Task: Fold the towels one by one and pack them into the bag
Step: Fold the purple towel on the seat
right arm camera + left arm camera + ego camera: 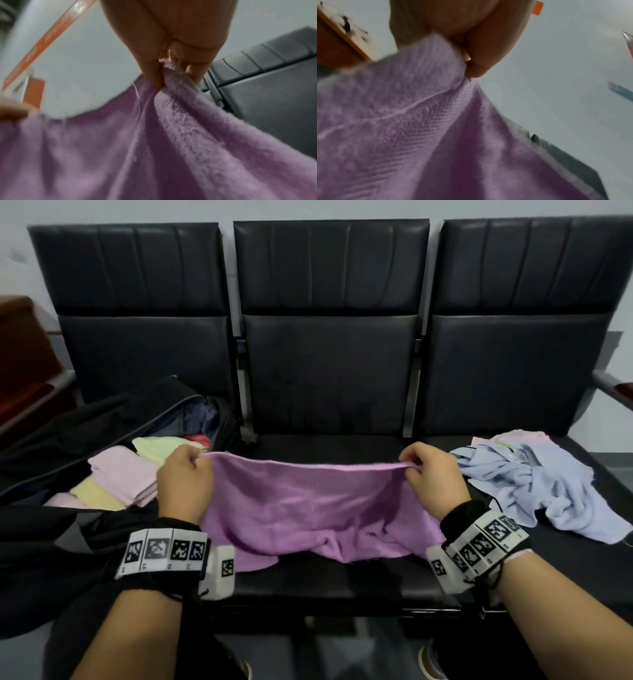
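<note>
1. Bag [113,419], 9 o'clock on the bench seat [342,573]: unzipped, folded towels [120,477] in pink and yellow stacked inside.
2. Left hand [185,481]: fingers clamped on the purple towel [308,508] at its top left corner; pinch confirmed in left wrist view [481,54].
3. Purple towel: centre, top edge stretched between both hands, bottom bunched on the seat.
4. Right hand [433,474]: pinching the top right corner.
5. Loose pile of pale blue towels [541,484], 3 o'clock, unfolded.
</note>
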`<state>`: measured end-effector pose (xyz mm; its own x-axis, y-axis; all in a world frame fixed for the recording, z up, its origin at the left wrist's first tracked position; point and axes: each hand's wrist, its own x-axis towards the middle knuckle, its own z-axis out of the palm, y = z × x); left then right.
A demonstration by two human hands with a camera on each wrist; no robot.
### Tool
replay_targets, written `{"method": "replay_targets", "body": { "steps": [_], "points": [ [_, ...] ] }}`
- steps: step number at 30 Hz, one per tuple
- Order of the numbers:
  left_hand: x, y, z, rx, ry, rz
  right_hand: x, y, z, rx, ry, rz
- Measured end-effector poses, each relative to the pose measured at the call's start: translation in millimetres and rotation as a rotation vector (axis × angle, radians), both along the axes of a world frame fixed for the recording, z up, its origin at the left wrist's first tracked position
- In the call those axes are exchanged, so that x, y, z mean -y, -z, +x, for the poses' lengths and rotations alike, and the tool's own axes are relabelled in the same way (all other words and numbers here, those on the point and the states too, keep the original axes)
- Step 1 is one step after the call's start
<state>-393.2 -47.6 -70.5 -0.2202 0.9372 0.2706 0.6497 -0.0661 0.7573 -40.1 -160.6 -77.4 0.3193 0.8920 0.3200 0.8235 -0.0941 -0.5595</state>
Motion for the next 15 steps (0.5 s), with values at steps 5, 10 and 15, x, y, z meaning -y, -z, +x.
{"method": "replay_targets", "body": {
  "steps": [5,10,15],
  "points": [
    [22,-3,49,0.230,0.363,-0.033,-16,-22,-43,-0.320,-0.269,0.033],
    [47,-24,96,0.273,0.693,-0.063,-18,-42,-66,-0.323,-0.444,-0.018],
    [57,-24,112,0.076,0.798,-0.066,-12,-46,-65,-0.335,-0.538,-0.021]
  ]
}}
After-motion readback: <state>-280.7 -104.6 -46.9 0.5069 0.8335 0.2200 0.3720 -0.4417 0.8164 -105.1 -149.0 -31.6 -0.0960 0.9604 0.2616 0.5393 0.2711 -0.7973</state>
